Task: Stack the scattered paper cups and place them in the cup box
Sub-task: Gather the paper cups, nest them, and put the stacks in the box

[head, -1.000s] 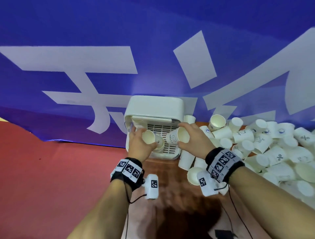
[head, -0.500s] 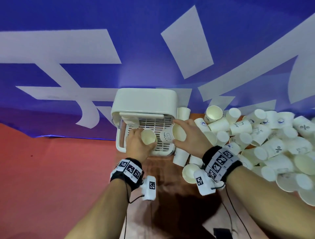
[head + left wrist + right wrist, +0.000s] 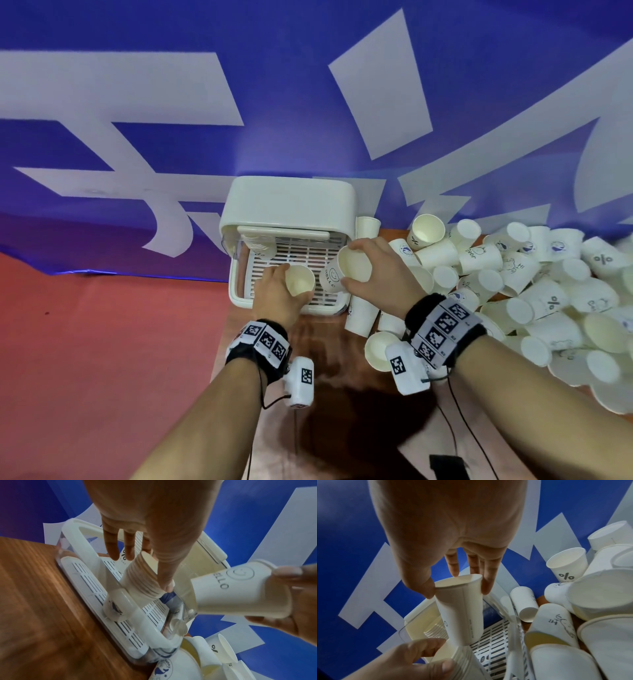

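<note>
Both hands have dropped closer over the cup box (image 3: 291,202). Left hand (image 3: 277,298) grips the stack (image 3: 142,580), stiff, taken round its ribs. Right hand (image 3: 380,270) pinches one flimsy cup (image 3: 346,270) near its rim, lightly.

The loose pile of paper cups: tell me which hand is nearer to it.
Right. The right hand, gripping a single cup, is at the loose pile of paper cups' left edge. The left hand, holding a nested cup stack, is farther left, over the cup box.
</note>
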`<state>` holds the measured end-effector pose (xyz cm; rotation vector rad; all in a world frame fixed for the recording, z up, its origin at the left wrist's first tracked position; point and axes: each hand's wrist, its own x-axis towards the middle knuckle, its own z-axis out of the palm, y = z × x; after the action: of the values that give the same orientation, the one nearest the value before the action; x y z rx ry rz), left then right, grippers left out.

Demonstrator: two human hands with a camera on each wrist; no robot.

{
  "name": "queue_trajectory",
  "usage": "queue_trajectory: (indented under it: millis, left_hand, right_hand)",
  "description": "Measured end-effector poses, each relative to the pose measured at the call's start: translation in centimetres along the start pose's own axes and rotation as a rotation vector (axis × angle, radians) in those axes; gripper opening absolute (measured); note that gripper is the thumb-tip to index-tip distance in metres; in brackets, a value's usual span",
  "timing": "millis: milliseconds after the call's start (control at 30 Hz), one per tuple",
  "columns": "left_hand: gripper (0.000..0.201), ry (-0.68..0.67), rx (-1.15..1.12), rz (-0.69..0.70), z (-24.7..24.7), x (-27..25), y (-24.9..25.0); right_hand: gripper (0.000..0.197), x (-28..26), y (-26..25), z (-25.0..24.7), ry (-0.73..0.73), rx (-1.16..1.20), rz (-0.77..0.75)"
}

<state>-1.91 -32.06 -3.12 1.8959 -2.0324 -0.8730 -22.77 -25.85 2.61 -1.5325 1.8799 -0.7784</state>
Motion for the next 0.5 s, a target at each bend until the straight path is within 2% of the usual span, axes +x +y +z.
queue_trajectory:
  millis: [167, 267, 433, 500]
  left_hand:
    - [0.087, -0.019, 0.014, 0.027, -0.3, -0.3, 0.0]
    - [0.094, -0.078, -0.098, 0.023, -1.3, -0.4, -0.9]
    - [0.050, -0.011, -0.200, 0.025, -3.2, -1.0, -2.9]
    - [0.040, 0.027, -0.224, 0.016, -4.0, -1.1, -3.8]
  right_hand:
    - [0.072, -0.1, -1.8, 0.6, -0.037, -0.015, -0.090]
    - [0.073, 0.1, -2.9, 1.4, -0.064, -0.041, -0.118]
    - [0.073, 0.5, -3.9, 3.3, -0.117, -0.117, -0.151]
    - [0.074, 0.8, -4.4, 4.1, -0.144, -0.199, -0.168]
